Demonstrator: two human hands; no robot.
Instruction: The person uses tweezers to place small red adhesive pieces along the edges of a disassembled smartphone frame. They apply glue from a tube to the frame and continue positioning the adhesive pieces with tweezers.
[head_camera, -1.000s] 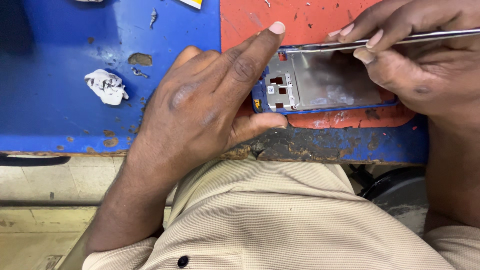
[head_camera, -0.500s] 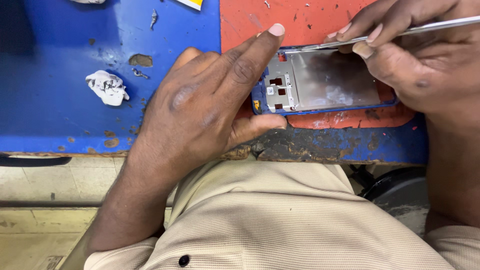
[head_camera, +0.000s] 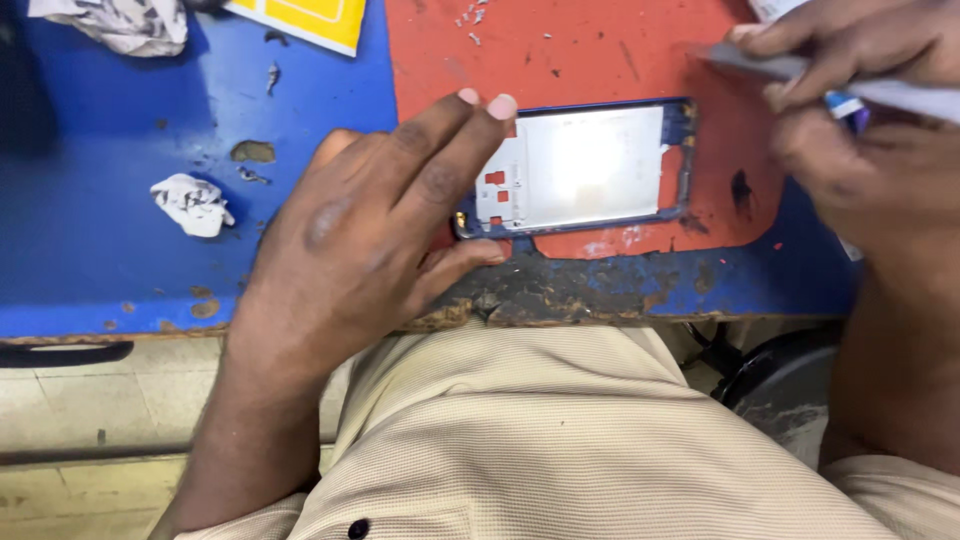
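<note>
Head view: a blue-edged rectangular phone frame with a shiny silver metal back plate (head_camera: 585, 168) lies flat on a worn red rubber mat (head_camera: 600, 50), near the chipped front edge of a blue-painted workbench (head_camera: 100, 230). Its long axis runs left to right across the bench. The left hand (head_camera: 370, 235) steadies the frame's left end: fingers extended and close together over the top-left corner, thumb pressed against the lower edge, so the frame sits pinched between them. The right hand (head_camera: 860, 110) hovers just off the frame's right end, apart from it, its fingers pressed together around a thin, flat silver metal tool (head_camera: 800, 72) that points leftward. The left hand is the nearer. A crumpled white paper scrap (head_camera: 192, 203) lies well to the left.
</note>
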